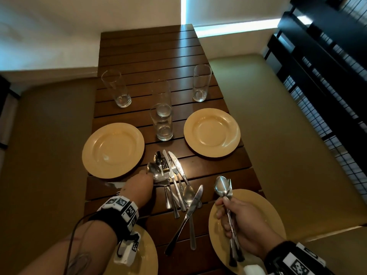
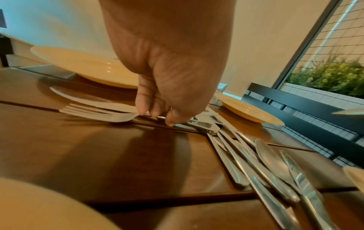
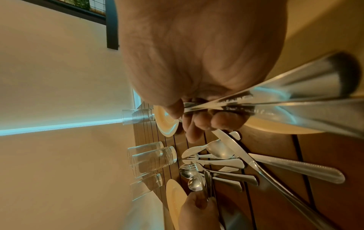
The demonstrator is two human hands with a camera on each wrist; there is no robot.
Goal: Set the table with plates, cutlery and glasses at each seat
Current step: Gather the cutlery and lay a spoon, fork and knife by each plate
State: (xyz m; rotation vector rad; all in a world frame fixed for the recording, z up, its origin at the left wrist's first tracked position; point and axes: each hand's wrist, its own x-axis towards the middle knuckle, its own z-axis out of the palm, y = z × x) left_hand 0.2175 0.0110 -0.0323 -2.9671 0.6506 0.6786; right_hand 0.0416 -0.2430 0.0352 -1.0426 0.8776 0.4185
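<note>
Fingers of both hands clamp cutlery; four plates, four glasses.

Black wrist straps carry white marker-patterned blocks; a thin cable trails.

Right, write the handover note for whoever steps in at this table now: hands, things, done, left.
Left hand: pinching a fork and knife at the pile's near-left edge, beside the far-left plate.
Right hand: gripping a spoon with other cutlery, over the near-right plate.
Cutlery pile: loose in the table's middle.
Done: four plates out, one per seat.
Left: cutlery at each seat. Four glasses; two are clustered in the centre, so move them to seats.
</note>
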